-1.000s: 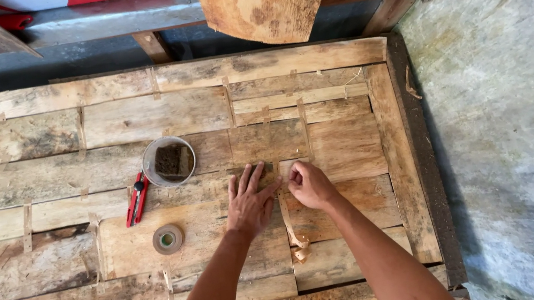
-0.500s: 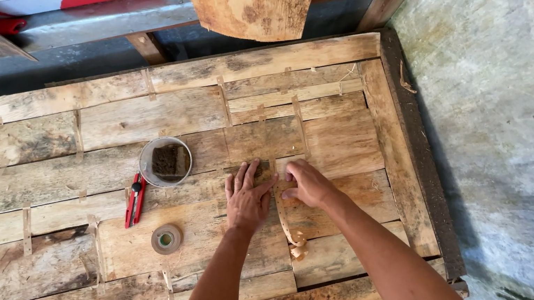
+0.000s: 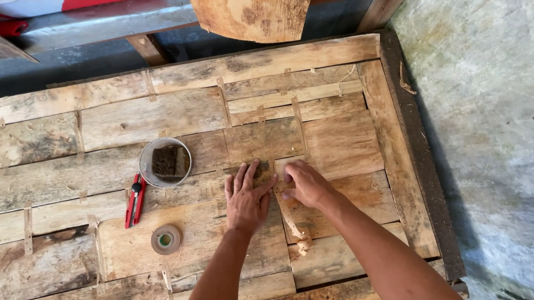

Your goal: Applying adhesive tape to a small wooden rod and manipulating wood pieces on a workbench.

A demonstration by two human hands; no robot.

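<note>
A pale, narrow wood strip (image 3: 289, 218) lies on the patchwork wooden panel (image 3: 39, 184), running from under the fingertips of both hands down between the forearms to a curled end near the panel's lower boards. The left hand (image 3: 247, 199) lies flat, palm down, fingers spread loosely and pressing the boards just left of the strip's upper end, while the right hand (image 3: 306, 183) has its fingers curled in, pinching or pressing that upper end; which of the two cannot be told. Both forearms reach up from the bottom edge, converging, with a round tin (image 3: 166, 162), a red cutter (image 3: 133, 201) and a tape roll (image 3: 166, 239) to the left.
</note>
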